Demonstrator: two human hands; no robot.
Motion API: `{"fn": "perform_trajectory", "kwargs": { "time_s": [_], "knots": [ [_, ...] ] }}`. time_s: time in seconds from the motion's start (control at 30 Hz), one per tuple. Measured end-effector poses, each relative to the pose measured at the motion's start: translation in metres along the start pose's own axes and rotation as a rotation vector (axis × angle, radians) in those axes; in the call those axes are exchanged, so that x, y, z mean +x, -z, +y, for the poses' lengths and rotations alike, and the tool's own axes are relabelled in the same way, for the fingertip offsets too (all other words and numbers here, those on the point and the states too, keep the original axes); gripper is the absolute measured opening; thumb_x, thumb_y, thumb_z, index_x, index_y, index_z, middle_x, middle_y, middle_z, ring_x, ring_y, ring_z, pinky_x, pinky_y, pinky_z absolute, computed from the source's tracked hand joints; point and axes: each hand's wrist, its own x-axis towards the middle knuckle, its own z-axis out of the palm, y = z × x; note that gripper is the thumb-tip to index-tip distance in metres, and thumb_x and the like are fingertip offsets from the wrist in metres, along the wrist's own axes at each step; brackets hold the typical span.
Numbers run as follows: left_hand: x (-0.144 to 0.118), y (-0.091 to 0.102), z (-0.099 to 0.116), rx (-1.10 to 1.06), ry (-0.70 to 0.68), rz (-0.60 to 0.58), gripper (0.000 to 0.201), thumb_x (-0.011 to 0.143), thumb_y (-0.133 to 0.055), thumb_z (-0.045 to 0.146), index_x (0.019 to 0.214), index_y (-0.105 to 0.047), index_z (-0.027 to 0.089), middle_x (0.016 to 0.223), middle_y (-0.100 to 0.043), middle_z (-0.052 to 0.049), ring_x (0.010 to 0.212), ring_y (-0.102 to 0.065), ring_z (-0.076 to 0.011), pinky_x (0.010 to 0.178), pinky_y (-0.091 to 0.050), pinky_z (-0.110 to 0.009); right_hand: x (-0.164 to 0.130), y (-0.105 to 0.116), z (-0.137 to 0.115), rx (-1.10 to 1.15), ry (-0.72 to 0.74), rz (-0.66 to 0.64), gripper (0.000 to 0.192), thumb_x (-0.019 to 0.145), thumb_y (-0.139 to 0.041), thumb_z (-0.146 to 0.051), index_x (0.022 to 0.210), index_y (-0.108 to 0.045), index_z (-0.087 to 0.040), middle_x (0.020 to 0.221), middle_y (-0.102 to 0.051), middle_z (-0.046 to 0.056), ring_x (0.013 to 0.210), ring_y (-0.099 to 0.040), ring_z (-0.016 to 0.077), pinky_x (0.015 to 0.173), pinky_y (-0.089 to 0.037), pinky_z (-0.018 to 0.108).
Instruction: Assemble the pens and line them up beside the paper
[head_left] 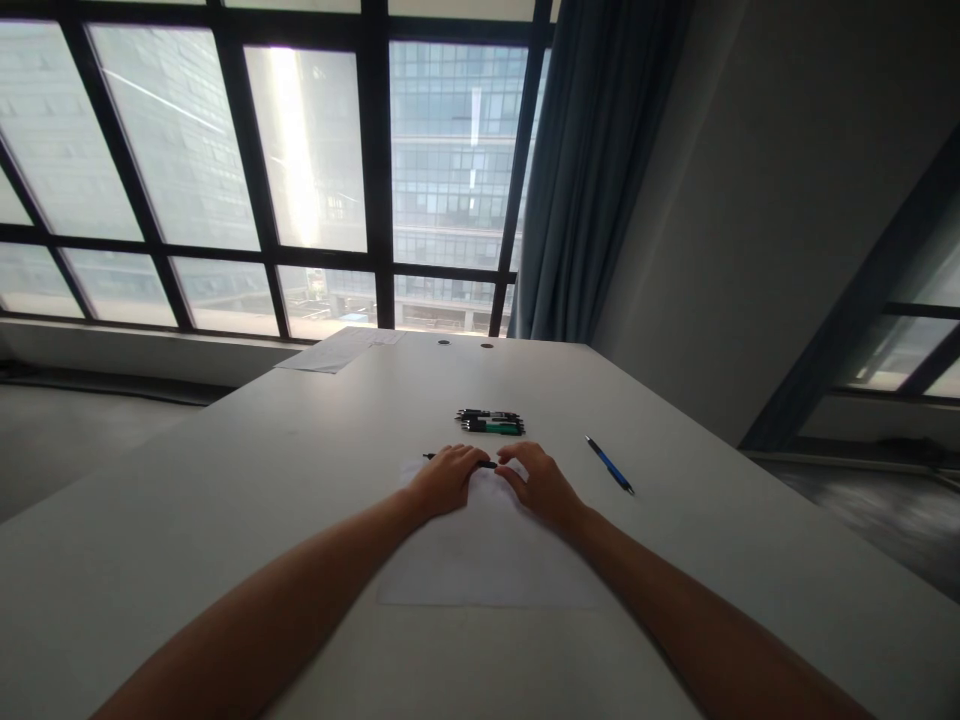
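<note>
A sheet of white paper [495, 560] lies flat on the table in front of me, and a black pen [487, 464] lies across its far edge. My left hand [448, 478] rests over the pen's middle with its fingers curled round it. One thin end of the pen sticks out left of that hand, the other to the right. At the right end, my right hand [536, 480] curves its thumb and forefinger into a pinch, their tips at the pen. Just beyond the hands lie several pens [491, 422] side by side, the nearest with a green barrel.
To the right of my right hand, a blue and black pen [609, 465] lies slanted on the white table [262, 490]. Some papers [334, 350] lie at the far left, near two dark round discs [444, 343]. Windows and a blue curtain [585, 180] stand behind.
</note>
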Motion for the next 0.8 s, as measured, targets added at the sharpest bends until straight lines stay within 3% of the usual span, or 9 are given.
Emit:
{"fn": "perform_trajectory", "kwargs": {
  "time_s": [0.1,0.23,0.37,0.47,0.57,0.7,0.8],
  "knots": [
    [0.0,0.001,0.001,0.005,0.015,0.01,0.04,0.077,-0.048,0.001,0.113,-0.057,0.017,0.105,-0.067,-0.009,0.099,-0.061,-0.0229,0.092,-0.049,-0.038,-0.002,0.0,0.01,-0.035,-0.098,0.1,0.02,0.09,-0.059,-0.03,0.107,-0.059,-0.019,0.099,-0.068,0.007,0.097,-0.06,0.0234,0.088,-0.044,0.038],
    [0.0,0.001,0.002,0.005,0.029,0.016,0.039,0.079,-0.047,0.002,0.113,-0.058,0.017,0.105,-0.067,-0.009,0.099,-0.061,-0.0231,0.092,-0.049,-0.038,-0.005,0.006,0.027,-0.285,-0.264,0.162,0.016,0.089,-0.053,-0.019,0.102,-0.062,-0.017,0.104,-0.066,0.009,0.1,-0.057,0.0251,0.089,-0.04,0.039],
    [0.0,0.0,0.001,0.012,0.026,0.01,0.038,0.079,-0.048,0.002,0.113,-0.057,0.017,0.106,-0.067,-0.008,0.099,-0.061,-0.0224,0.092,-0.049,-0.038,-0.007,0.011,0.038,-0.434,-0.401,0.007,0.021,0.087,-0.053,-0.016,0.104,-0.066,-0.016,0.105,-0.065,0.01,0.1,-0.056,0.0254,0.086,-0.038,0.037],
    [0.0,-0.001,0.0,0.032,0.025,0.0,0.039,0.078,-0.048,0.001,0.113,-0.057,0.017,0.106,-0.066,-0.008,0.099,-0.061,-0.0217,0.092,-0.049,-0.037,-0.006,0.012,0.039,-0.425,-0.473,-0.139,0.017,0.089,-0.053,-0.017,0.092,-0.07,-0.016,0.097,-0.066,0.009,0.096,-0.057,0.0239,0.083,-0.039,0.034],
    [0.0,-0.001,-0.001,0.039,0.028,0.005,0.04,0.078,-0.048,0.0,0.113,-0.057,0.016,0.106,-0.067,-0.008,0.099,-0.061,-0.0216,0.092,-0.049,-0.037,-0.005,0.011,0.033,-0.305,-0.417,-0.102,0.015,0.088,-0.053,-0.014,0.087,-0.068,-0.016,0.091,-0.066,0.008,0.09,-0.058,0.0216,0.082,-0.041,0.033],
    [0.0,0.0,0.0,0.041,0.046,0.027,0.039,0.079,-0.048,0.001,0.114,-0.057,0.016,0.106,-0.067,-0.008,0.099,-0.062,-0.0217,0.093,-0.049,-0.037,-0.002,0.006,0.019,-0.036,-0.184,-0.007,0.014,0.088,-0.052,-0.013,0.088,-0.065,-0.018,0.09,-0.065,0.006,0.083,-0.059,0.0196,0.08,-0.047,0.033],
    [0.0,0.0,0.001,0.031,0.059,0.041,0.038,0.08,-0.048,0.002,0.115,-0.057,0.015,0.108,-0.066,-0.009,0.101,-0.062,-0.022,0.094,-0.049,-0.037,-0.001,0.002,0.01,0.049,-0.091,0.025,0.013,0.09,-0.053,-0.016,0.09,-0.065,-0.019,0.09,-0.066,0.007,0.084,-0.059,0.0202,0.079,-0.05,0.034]
  ]
}}
